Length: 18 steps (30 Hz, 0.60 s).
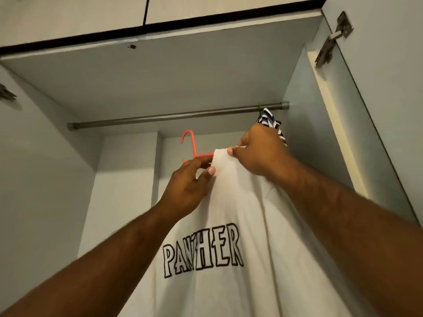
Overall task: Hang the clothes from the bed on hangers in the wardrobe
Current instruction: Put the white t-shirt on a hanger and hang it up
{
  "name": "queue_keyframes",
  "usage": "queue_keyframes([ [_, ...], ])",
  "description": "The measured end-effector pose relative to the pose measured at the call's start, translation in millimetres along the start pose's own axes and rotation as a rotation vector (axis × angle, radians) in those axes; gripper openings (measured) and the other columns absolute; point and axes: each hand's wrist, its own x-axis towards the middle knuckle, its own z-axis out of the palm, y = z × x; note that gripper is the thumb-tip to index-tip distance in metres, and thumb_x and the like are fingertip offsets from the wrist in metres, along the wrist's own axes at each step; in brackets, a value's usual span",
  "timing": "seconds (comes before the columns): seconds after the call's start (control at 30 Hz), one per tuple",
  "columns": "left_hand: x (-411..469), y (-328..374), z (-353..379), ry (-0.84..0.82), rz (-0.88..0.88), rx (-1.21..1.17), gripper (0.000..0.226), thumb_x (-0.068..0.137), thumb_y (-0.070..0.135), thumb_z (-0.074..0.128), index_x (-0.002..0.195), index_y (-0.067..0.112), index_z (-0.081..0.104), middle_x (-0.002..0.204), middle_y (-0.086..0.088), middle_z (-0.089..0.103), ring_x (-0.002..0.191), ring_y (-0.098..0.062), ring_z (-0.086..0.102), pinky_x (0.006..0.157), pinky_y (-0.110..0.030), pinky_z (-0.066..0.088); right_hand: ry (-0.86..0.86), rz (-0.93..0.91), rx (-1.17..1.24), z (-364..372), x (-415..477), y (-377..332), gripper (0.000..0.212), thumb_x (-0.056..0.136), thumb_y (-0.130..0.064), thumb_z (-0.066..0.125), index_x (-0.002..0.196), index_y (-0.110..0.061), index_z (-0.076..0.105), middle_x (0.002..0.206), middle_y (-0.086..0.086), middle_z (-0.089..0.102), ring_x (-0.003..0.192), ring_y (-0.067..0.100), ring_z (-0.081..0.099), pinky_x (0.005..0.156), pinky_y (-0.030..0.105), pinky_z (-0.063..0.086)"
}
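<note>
Grips orange hanger (190,143) in left hand (188,181), pinches edge of white shirt (229,213) in right hand (259,152) at three o'clock, likely to pull fabric over it; rail (174,116) at twelve.

White T-shirt (229,225): black-outlined "PANTHER" lettering, hangs lengthwise, top edge bunched, pinched by right hand (258,152). Orange hanger (191,143): plastic, hook up, just below rail (160,117), not on it; one arm runs into shirt's top edge, gripped by left hand (190,179). Striped garment (269,118): black-white, hung at rail's right end.
</note>
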Motion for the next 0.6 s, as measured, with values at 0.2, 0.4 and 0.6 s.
queue_keyframes([
  [0.2,33,-17,32,0.041,-0.376,-0.482,0.044,0.098,0.058,0.047,0.109,0.023,0.069,0.092,0.002,0.070,0.079,-0.016,0.062,0.070,-0.025,0.052,0.011,-0.024,-0.090,39,3,6,0.032,0.094,-0.038,0.069,0.085,-0.008,0.065,0.082,0.011,0.064,0.076,0.027,0.058,0.058,0.023,0.037],
  [0.4,66,-32,44,0.071,-0.572,-0.689,0.036,0.097,0.040,0.060,0.104,0.005,0.067,0.070,-0.005,0.055,0.056,-0.015,0.048,0.052,-0.023,0.042,-0.005,-0.011,-0.160,56,16,0,0.028,0.093,-0.031,0.061,0.091,-0.006,0.073,0.085,0.010,0.067,0.081,0.027,0.062,0.060,0.024,0.042],
  [0.6,96,-60,48,-0.019,-0.532,-0.692,0.036,0.095,0.034,0.057,0.112,0.004,0.068,0.075,-0.006,0.058,0.058,-0.015,0.049,0.049,-0.022,0.041,-0.025,0.135,-0.115,54,30,9,0.036,0.097,-0.031,0.060,0.067,-0.011,0.055,0.067,0.003,0.053,0.064,0.019,0.049,0.051,0.025,0.029],
])
